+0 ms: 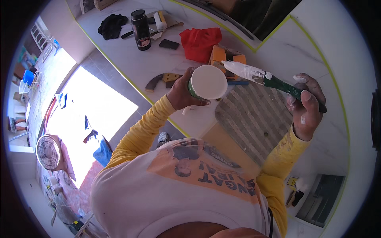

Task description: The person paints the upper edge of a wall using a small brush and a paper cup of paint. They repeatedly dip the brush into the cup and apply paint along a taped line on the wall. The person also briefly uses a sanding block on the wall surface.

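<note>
cup [207,82] and paintbrush [279,84] held up over a taped counter [135,65]

the left hand [181,90] curls its fingers around the white-topped cup, near the counter's left edge; the right hand [308,104] closes its fingers on the paintbrush's handle. whitened bristles [243,71] end beside the cup's rim (touching or not, i cannot tell). right of the striped mat [252,117], marble stretches toward yellow tape [343,107].

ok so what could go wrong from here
The white-coated brush might drip onto the striped mat. The right hand grips it far back on the handle, so the bristle end could wobble. The cup is held up by the left hand alone, so it may slip; whether its white top is lid or contents, I can't tell.
</note>
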A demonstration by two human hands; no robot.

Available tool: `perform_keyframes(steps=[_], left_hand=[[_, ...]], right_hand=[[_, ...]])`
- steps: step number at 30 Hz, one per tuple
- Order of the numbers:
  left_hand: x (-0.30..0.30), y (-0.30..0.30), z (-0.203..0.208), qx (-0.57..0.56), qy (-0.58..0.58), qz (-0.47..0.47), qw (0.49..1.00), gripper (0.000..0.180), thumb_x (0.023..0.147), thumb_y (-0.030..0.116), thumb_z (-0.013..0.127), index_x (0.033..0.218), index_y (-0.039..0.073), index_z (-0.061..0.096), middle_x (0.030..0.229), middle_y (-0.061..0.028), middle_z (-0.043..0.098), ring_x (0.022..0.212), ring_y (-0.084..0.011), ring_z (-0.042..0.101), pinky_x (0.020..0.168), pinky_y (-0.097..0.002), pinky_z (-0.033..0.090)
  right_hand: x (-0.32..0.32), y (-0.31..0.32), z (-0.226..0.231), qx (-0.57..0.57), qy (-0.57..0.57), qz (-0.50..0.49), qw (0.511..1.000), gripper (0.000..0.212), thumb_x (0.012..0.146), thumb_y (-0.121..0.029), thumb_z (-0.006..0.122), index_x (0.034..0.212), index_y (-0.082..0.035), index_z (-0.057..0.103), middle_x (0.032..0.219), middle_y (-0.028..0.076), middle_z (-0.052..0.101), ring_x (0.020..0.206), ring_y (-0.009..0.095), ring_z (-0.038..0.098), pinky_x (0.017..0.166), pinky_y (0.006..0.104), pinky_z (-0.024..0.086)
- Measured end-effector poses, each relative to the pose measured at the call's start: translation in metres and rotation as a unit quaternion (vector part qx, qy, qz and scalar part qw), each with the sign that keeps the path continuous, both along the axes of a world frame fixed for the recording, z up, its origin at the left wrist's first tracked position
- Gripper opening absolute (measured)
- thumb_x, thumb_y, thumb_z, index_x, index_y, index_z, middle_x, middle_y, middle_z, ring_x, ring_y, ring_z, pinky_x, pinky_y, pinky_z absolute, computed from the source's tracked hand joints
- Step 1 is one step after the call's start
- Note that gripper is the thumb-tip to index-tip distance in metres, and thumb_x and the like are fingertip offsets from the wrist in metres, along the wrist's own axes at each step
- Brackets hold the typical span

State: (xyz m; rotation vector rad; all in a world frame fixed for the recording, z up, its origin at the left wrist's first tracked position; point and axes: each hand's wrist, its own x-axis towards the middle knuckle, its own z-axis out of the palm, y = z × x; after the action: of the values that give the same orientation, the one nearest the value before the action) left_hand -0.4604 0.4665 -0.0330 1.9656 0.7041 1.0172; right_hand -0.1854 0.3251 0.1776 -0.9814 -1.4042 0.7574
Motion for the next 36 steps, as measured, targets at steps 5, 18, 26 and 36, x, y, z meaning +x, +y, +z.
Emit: perform_keyframes(steps=[5,18,26,36], left_hand=[[-0.016,0.02,-0.007,0.046,-0.034,-0.035,0.998,0.105,0.052,0.028,0.098,0.135,0.007,0.037,0.128,-0.0171,0.06,0.119,-0.0346,0.06,0.101,-0.0431,0.049],[-0.05,0.05,-0.007,0.033,-0.05,-0.105,0.993,0.099,0.054,0.03,0.097,0.133,0.009,0.041,0.125,-0.0146,0.062,0.117,-0.032,0.063,0.101,-0.0417,0.051],[-0.051,0.024,0.008,0.018,-0.014,-0.077,0.997,0.098,0.055,0.029,0.097,0.133,0.009,0.041,0.122,-0.0161,0.063,0.117,-0.0322,0.063,0.1,-0.0418,0.051],[-0.048,0.007,0.011,-0.036,-0.033,-0.084,0.995,0.102,0.058,0.023,0.094,0.142,0.008,0.037,0.128,-0.0149,0.06,0.12,-0.0279,0.059,0.104,-0.0401,0.048]], right_hand=[[-0.067,0.017,0.008,-0.11,-0.197,-0.016,0.974,0.022,0.083,-0.014,0.073,0.094,0.003,0.065,0.078,0.006,0.065,0.067,0.008,0.058,0.064,0.0242,0.049],[-0.166,0.091,-0.007,0.08,-0.5,0.015,0.862,0.016,0.087,-0.015,0.073,0.085,0.0,0.068,0.073,0.005,0.066,0.07,0.007,0.06,0.066,0.0243,0.051],[-0.125,0.041,0.019,-0.123,-0.303,-0.066,0.943,0.015,0.085,-0.012,0.074,0.091,0.001,0.07,0.084,0.005,0.069,0.071,0.008,0.062,0.065,0.0256,0.052],[-0.027,0.015,-0.035,-0.093,-0.163,0.053,0.981,0.018,0.082,-0.009,0.074,0.095,0.001,0.069,0.091,0.007,0.068,0.079,0.012,0.063,0.077,0.0247,0.05]])
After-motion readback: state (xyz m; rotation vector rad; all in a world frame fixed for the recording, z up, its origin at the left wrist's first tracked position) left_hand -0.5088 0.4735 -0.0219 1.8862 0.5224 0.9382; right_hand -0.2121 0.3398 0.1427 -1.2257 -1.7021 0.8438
